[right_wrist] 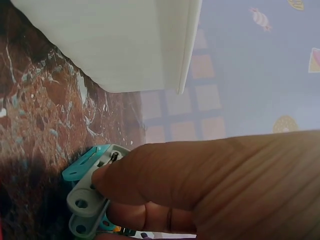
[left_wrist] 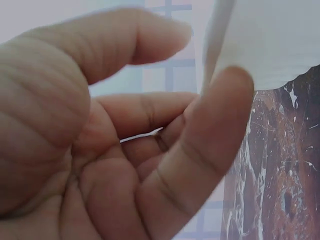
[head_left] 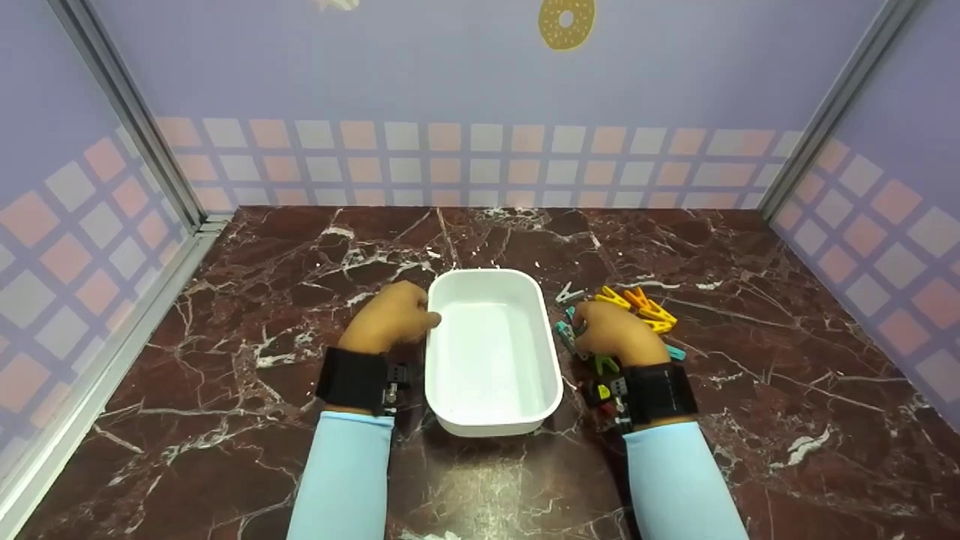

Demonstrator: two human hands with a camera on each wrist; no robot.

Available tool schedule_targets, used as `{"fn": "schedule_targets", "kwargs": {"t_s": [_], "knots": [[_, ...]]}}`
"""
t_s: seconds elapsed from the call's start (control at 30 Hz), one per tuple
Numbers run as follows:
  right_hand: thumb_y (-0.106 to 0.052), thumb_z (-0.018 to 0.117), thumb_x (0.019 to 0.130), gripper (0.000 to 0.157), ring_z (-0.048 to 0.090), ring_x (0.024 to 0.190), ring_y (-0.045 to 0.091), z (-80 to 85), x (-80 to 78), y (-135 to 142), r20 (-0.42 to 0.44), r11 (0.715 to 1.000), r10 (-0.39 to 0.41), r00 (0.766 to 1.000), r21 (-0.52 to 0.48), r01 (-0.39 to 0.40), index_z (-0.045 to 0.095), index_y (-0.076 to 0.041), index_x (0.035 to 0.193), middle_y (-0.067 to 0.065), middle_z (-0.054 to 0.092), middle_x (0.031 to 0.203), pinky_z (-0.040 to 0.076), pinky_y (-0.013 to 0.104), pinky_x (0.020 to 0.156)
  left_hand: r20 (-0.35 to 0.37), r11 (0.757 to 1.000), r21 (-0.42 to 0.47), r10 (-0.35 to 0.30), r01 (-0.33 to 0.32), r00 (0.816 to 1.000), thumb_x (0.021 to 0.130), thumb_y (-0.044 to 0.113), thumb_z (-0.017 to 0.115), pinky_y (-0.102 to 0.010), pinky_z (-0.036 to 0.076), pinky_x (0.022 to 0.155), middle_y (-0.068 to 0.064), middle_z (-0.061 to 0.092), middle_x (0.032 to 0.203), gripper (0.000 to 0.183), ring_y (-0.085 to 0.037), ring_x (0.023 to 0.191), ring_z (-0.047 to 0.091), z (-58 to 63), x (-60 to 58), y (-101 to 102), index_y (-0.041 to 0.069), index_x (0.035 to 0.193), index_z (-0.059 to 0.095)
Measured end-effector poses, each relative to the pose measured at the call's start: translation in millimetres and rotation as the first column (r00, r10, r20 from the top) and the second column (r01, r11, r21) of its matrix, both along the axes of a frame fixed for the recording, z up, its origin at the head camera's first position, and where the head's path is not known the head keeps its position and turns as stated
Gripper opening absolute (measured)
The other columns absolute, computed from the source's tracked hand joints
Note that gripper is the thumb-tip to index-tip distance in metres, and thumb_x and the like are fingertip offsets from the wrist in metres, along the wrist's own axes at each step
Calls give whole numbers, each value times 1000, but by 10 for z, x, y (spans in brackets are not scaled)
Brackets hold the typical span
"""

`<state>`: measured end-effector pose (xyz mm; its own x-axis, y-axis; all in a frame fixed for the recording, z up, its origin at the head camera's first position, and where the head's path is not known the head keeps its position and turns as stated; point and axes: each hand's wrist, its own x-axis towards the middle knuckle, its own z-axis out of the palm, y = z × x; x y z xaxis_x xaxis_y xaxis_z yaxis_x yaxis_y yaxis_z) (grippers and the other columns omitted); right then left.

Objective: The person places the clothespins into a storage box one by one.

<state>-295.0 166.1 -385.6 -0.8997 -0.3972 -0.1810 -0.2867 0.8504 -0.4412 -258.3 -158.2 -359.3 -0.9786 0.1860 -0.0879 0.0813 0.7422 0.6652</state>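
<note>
A white rectangular plastic container [head_left: 491, 360] stands upright between the two hands, with nothing in it. At its left rim is my left hand [head_left: 394, 315], thumb over the edge and curled fingers [left_wrist: 220, 115] against the outer wall. My right hand [head_left: 619, 330] is low over the clothes pegs beside the container and pinches a grey clothes peg [right_wrist: 87, 200] between thumb and fingers. A teal clothes peg [right_wrist: 85, 162] lies against the grey one. The right hand hides part of the pile in the head view.
Yellow clothes pegs [head_left: 660, 319] and an orange one [head_left: 636, 298] lie beyond the right hand. A grey peg [head_left: 568, 293] lies near the container, a green one [head_left: 606, 364] under the wrist. Patterned panels [head_left: 480, 75] enclose the marbled table [head_left: 247, 420] at back and sides.
</note>
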Motion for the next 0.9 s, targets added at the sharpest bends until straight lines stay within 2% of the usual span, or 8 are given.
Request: {"fn": "schedule_targets", "kwargs": {"t_s": [0.2,0.4,0.53,0.7,0.9], "knots": [[-2,64,76,18,54,67,21,-12,-2,-8,9,1000,-7,1000,12,7,65,-2,95,8,63,87,43,31,55,-61,999,9,48,-47,997,85,7,55,-26,31,47,3,41,53,24,-12,45,37,-41,-24,24,12,66,41],[-2,63,75,21,54,69,22,-9,1,-14,9,1000,-4,1000,9,4,66,-1,96,8,63,89,44,32,56,-91,1000,-2,30,-30,995,76,-3,49,-25,28,45,4,34,51,24,-11,44,31,-56,-28,34,13,62,38],[-2,63,76,20,54,69,22,-13,2,-15,-5,1000,6,1000,13,-6,66,-1,95,8,64,88,43,32,56,-110,1000,-25,9,-12,994,75,-4,48,-25,26,47,5,30,52,27,-11,45,27,-60,-28,31,14,61,34],[-2,62,77,18,54,70,23,-16,2,-27,-2,1000,15,1000,15,-15,65,-1,95,8,63,88,43,32,57,-100,1000,-24,6,-8,995,76,-4,48,-25,25,47,4,30,52,27,-11,45,26,-70,-30,19,14,62,33],[-2,61,77,13,51,68,22,16,17,-6,-11,1000,5,1000,1,-5,61,-3,90,8,59,85,40,32,57,-62,1000,24,17,-15,998,78,-4,48,-25,26,45,4,32,52,27,-11,44,28,-70,-36,19,14,64,34]]}}
